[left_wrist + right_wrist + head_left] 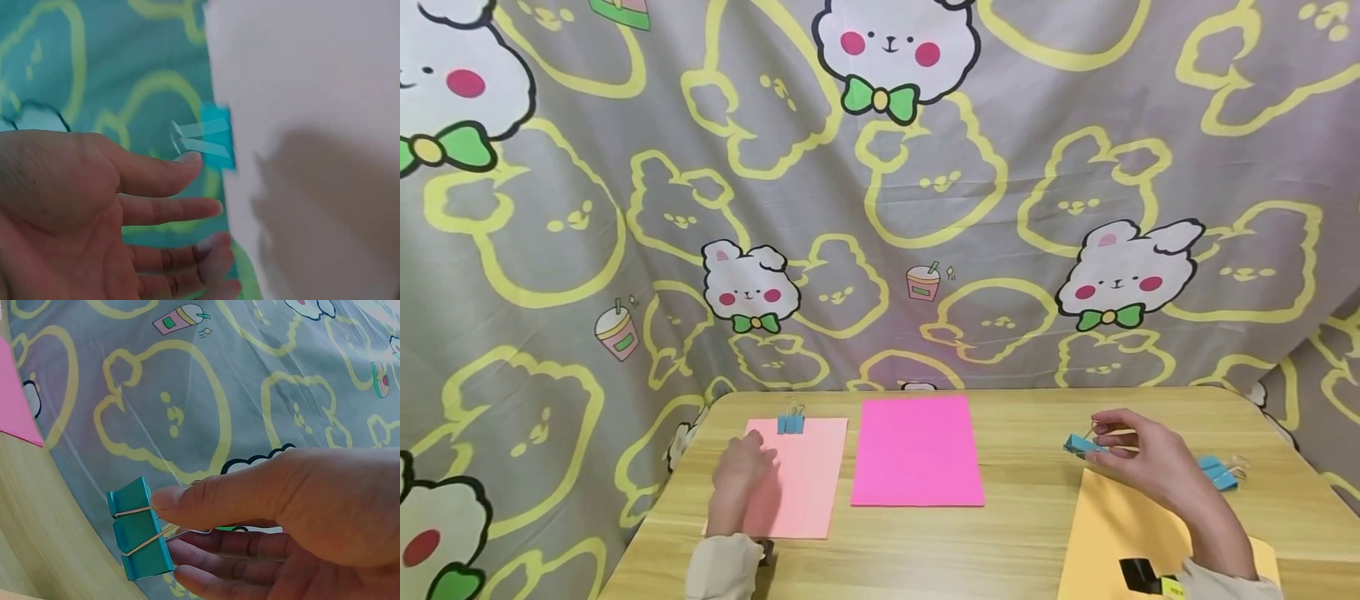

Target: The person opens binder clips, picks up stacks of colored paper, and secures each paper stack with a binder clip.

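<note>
near yellow paper (1112,529), right hand (1142,454) pinches a blue clip (1080,444) — left hand (742,468), fingers apart, by salmon paper (802,492).

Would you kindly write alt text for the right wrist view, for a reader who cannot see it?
A right hand holds a blue binder clip in front of a grey cloth printed with yellow cartoon outlines. Pink paper and a wooden tabletop show at left.
</note>
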`<control>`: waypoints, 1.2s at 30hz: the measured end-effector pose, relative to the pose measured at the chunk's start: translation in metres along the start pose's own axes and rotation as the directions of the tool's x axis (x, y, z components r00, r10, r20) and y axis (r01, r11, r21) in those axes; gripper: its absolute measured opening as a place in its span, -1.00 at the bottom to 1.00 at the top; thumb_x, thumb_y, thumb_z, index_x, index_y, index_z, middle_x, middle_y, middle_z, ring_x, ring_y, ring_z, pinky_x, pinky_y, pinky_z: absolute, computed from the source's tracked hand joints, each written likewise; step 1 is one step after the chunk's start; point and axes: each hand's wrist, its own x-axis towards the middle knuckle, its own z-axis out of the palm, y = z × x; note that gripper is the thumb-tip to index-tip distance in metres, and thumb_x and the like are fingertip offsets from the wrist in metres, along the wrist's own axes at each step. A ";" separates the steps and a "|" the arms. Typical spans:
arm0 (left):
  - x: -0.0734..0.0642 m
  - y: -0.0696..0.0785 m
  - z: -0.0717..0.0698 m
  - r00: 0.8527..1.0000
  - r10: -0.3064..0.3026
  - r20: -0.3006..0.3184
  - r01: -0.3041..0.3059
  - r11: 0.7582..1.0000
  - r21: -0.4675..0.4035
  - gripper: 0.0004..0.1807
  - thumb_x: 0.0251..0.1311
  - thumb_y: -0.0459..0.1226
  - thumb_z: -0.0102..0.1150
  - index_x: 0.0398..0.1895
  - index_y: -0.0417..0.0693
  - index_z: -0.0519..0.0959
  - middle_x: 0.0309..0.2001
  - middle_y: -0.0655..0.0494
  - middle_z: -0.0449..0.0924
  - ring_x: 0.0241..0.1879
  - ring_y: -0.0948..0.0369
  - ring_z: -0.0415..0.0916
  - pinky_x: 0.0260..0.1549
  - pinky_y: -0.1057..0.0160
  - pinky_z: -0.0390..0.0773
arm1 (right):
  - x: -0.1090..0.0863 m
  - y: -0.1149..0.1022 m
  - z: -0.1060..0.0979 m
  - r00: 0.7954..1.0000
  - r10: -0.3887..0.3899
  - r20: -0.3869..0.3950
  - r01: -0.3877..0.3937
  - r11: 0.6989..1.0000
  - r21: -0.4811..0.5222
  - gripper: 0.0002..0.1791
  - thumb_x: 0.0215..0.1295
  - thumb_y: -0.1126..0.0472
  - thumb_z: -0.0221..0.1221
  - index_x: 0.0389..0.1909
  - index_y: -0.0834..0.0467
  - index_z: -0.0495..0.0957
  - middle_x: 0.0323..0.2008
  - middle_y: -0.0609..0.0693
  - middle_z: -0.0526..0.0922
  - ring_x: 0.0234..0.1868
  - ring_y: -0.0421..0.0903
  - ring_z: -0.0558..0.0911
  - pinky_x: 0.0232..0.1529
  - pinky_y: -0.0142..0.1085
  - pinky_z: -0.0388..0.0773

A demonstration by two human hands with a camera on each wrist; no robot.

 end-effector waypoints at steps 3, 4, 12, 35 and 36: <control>-0.005 0.028 0.004 0.996 0.085 -0.020 -0.085 0.996 -0.007 -0.71 0.40 -0.27 0.20 0.01 -0.36 0.56 -0.12 -0.32 0.64 -0.12 -0.25 0.61 -0.20 -0.19 0.60 | -0.001 0.000 0.001 1.000 0.007 0.006 -0.007 1.000 0.007 -0.42 0.28 0.22 0.41 0.23 0.38 0.47 0.04 0.26 0.64 0.02 0.24 0.68 -0.25 -0.38 0.64; -0.007 0.038 0.006 0.993 0.113 -0.023 -0.113 0.993 -0.017 -0.73 0.39 -0.28 0.21 -0.02 -0.35 0.58 -0.14 -0.28 0.65 -0.15 -0.21 0.62 -0.22 -0.17 0.60 | -0.001 0.000 0.001 1.000 0.007 0.010 -0.007 1.000 0.009 -0.42 0.29 0.21 0.41 0.23 0.38 0.47 0.04 0.26 0.63 0.03 0.24 0.68 -0.25 -0.37 0.64; -0.013 0.104 0.035 0.980 0.188 0.061 -0.182 0.979 -0.095 -0.76 0.37 -0.28 0.28 -0.15 -0.35 0.59 -0.31 -0.08 0.64 -0.38 0.08 0.52 -0.33 0.06 0.57 | -0.002 -0.003 0.002 1.000 0.020 0.019 -0.020 1.000 0.006 -0.42 0.30 0.20 0.40 0.24 0.37 0.46 0.06 0.26 0.63 0.03 0.23 0.67 -0.25 -0.36 0.63; -0.017 0.161 0.074 0.950 0.247 0.189 -0.256 0.966 0.028 -0.45 -0.11 -0.16 0.69 -0.12 -0.18 0.59 0.02 -0.23 0.34 0.07 -0.18 0.32 -0.07 -0.38 0.45 | -0.001 0.000 0.010 1.000 0.029 0.009 -0.028 0.999 -0.023 -0.45 0.30 0.23 0.38 0.23 0.37 0.47 0.03 0.24 0.64 -0.02 0.19 0.70 -0.29 -0.38 0.62; -0.019 0.164 0.074 0.955 0.236 0.179 -0.244 0.970 0.020 -0.45 -0.09 -0.14 0.67 -0.11 -0.20 0.59 0.02 -0.26 0.35 0.07 -0.19 0.33 -0.07 -0.40 0.45 | 0.000 0.000 0.010 1.000 0.028 0.010 -0.028 0.999 -0.023 -0.45 0.30 0.23 0.38 0.22 0.37 0.47 0.03 0.24 0.64 -0.01 0.20 0.70 -0.29 -0.38 0.62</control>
